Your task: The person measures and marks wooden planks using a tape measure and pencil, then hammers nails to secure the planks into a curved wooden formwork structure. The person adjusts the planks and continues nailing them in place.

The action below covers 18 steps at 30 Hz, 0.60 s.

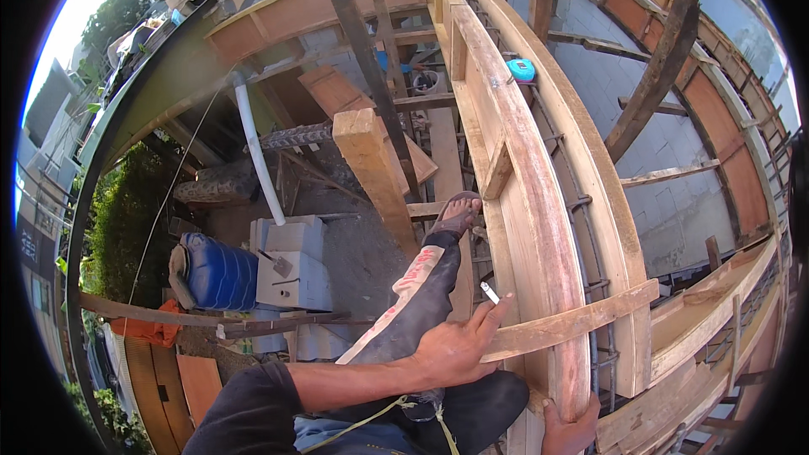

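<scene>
My left hand (pixel 455 344) holds a cigarette (pixel 490 292) between its fingers, with the other fingers curled. It rests beside the left end of a short wooden slat (pixel 581 320); whether it touches the slat I cannot tell. The slat lies across the tops of two long formwork boards. Lower right, my right hand (pixel 570 428) is wrapped over the edge of the nearer formwork board (pixel 548 227). Steel reinforcing bars (pixel 581 236) run in the gap between that board and the outer formwork board (pixel 602 194). My foot (pixel 459 215), in a sandal, is braced on timber at the left.
A blue tape measure (pixel 521 71) sits on the formwork further along. Below to the left are a blue barrel (pixel 219 272), white blocks (pixel 295 282) and a white pipe (pixel 257 152). A thick timber post (pixel 375 173) and a slanting dark prop (pixel 362 50) rise close by.
</scene>
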### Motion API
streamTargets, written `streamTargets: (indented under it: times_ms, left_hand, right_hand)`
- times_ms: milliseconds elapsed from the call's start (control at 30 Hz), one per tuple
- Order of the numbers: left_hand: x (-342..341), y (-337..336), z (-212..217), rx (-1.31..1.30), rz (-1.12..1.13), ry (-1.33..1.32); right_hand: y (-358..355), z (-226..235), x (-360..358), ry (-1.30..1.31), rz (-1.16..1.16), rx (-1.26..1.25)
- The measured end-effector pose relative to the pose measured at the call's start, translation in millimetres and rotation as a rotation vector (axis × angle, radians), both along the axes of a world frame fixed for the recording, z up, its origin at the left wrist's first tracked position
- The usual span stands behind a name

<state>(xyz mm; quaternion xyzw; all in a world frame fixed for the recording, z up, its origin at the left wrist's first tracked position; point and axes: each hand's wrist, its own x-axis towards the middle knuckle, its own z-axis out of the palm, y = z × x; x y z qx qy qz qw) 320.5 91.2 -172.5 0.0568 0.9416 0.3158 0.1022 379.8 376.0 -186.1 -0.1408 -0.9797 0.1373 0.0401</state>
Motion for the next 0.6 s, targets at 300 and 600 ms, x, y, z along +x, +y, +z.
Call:
streamTargets:
  times_ms: [300, 600]
  left_hand:
    - [4, -3, -3, 0.068, 0.018, 0.091]
    - [7, -5, 1, 0.154, -0.005, 0.076]
  right_hand:
    - [-15, 24, -4, -0.101, -0.026, -0.127]
    - [-13, 18, -1, -0.1, 0.077, 0.003]
